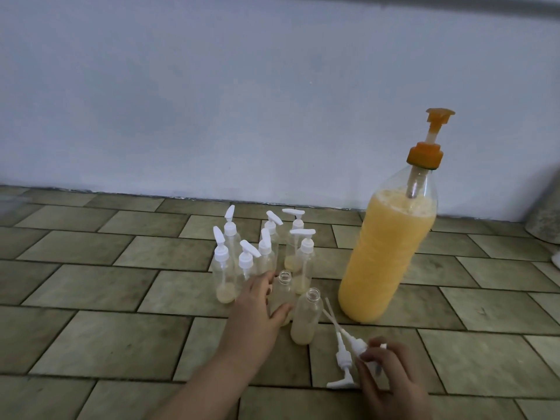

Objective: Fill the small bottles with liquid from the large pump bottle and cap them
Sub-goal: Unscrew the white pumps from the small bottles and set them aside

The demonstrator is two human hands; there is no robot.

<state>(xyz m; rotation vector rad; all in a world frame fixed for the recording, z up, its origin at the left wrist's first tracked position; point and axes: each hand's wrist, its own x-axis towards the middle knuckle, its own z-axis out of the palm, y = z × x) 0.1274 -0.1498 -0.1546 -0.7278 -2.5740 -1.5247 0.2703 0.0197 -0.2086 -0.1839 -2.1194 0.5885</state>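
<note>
Now bottle (283, 294) within left grip (257, 301) (uncapped)

Capped small bottles (263, 250): tight cluster, gaps too narrow for a hand. Two uncapped bottles (306, 316) stand just before it. Large pump bottle (388, 256): upright at right, bare strip of tiled floor (91, 298) between. Loose pump caps (344, 356) lie near front. Floor left of cluster open; wall (212, 101) closes the rear.

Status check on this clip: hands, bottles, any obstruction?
Left hand grips uncapped small bottle. Right hand pinches loose pump cap. Second open bottle beside. No obstruction.
</note>
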